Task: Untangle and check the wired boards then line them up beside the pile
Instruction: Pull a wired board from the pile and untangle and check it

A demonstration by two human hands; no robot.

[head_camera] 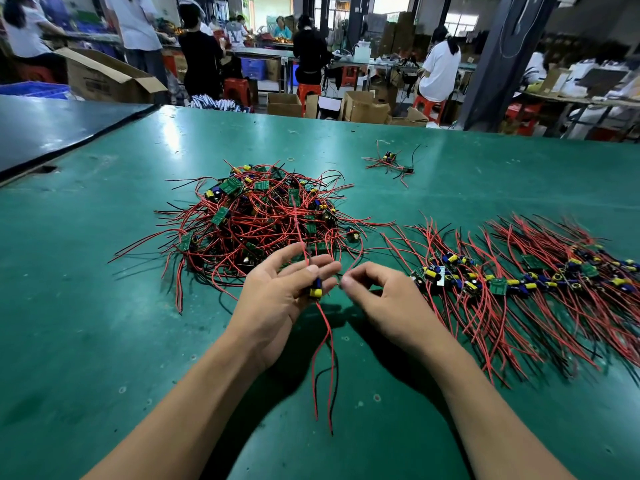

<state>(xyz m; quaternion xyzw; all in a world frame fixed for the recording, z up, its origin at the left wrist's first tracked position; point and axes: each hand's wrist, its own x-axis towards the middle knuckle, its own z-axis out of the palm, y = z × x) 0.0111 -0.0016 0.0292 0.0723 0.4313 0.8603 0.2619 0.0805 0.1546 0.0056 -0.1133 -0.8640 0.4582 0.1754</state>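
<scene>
Left hand [277, 299], centre frame: fingers mostly straight, thumb pinning one board [315, 289] against them so its leads hang free. Right hand [377, 296] is curled, fingertips apparently pinching a wire [351, 261], likely teasing it loose. Pile [263, 216] is above, the sorted row [519, 277] at right.

A green-topped table [138, 341] carries everything. Near its middle lies a tangled pile [256, 216] of small boards with red and black wires. Just beside it, toward the right edge, a row of boards [519, 282] lies side by side, their wires running toward the far and near edges. A small separate bunch [391, 162] lies nearer the far edge, and a rubber band [292, 159] lies just beyond the pile.
</scene>
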